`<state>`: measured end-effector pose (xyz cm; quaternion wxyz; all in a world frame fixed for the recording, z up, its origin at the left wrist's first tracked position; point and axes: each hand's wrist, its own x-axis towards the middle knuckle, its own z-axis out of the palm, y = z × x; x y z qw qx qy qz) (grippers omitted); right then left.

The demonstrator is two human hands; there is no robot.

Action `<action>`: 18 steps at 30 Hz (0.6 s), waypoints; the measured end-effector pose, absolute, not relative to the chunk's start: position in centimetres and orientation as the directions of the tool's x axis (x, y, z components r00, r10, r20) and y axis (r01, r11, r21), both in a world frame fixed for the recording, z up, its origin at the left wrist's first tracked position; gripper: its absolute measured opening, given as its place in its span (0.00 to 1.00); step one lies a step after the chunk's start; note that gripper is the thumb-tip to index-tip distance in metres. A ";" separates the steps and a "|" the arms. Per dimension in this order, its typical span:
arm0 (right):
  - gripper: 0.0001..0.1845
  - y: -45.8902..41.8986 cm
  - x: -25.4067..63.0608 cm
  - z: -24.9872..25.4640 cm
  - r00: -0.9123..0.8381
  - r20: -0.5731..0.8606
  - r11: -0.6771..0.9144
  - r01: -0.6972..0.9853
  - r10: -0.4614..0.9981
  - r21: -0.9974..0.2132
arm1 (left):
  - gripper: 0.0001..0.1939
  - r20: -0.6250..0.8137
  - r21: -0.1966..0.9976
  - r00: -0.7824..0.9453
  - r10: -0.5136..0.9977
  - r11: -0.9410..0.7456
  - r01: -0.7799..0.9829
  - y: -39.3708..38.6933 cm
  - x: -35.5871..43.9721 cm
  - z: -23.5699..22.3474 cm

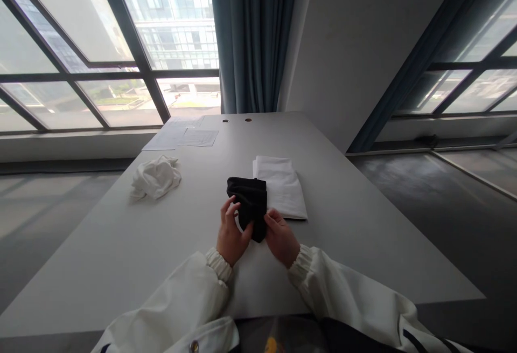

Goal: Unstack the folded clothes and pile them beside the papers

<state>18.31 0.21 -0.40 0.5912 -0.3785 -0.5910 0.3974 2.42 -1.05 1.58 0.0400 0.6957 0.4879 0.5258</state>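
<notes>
A folded black cloth (250,202) lies on the grey table (121,245) in front of me. My left hand (231,234) pinches its near left edge, thumb and fingers closed on the fabric. My right hand (280,237) grips its near right corner with the fingers curled around it. Both arms wear white sleeves. A neatly folded white cloth (280,185) lies flat just behind and to the right of the black one, touching or slightly under it.
A crumpled white cloth (155,178) sits at the left of the table. Paper sheets (181,136) lie at the far end near two cable holes. Large windows and a blue curtain (250,35) stand behind; floor drops away right of the table.
</notes>
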 end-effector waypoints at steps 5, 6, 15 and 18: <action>0.18 1.0 20.3 -1.2 0.002 0.270 0.270 0.006 0.963 -0.963 | 0.13 0.689 0.385 0.157 0.707 -0.540 0.748 -0.6 -0.3 3.0; 0.18 0.9 20.4 -1.2 0.015 0.262 0.262 0.023 0.965 -0.965 | 0.07 0.658 0.344 0.259 0.707 -0.588 0.732 -0.8 -0.5 3.2; 0.21 -0.1 20.2 -0.4 -0.129 0.134 0.120 -0.110 0.983 -0.987 | 0.26 0.646 0.317 0.312 0.696 -0.617 0.720 -1.4 1.0 1.5; 0.21 -0.3 20.0 -0.4 -0.296 0.063 0.056 -0.033 0.953 -0.998 | 0.20 0.545 0.360 0.424 0.724 -0.658 0.661 -0.6 0.9 0.7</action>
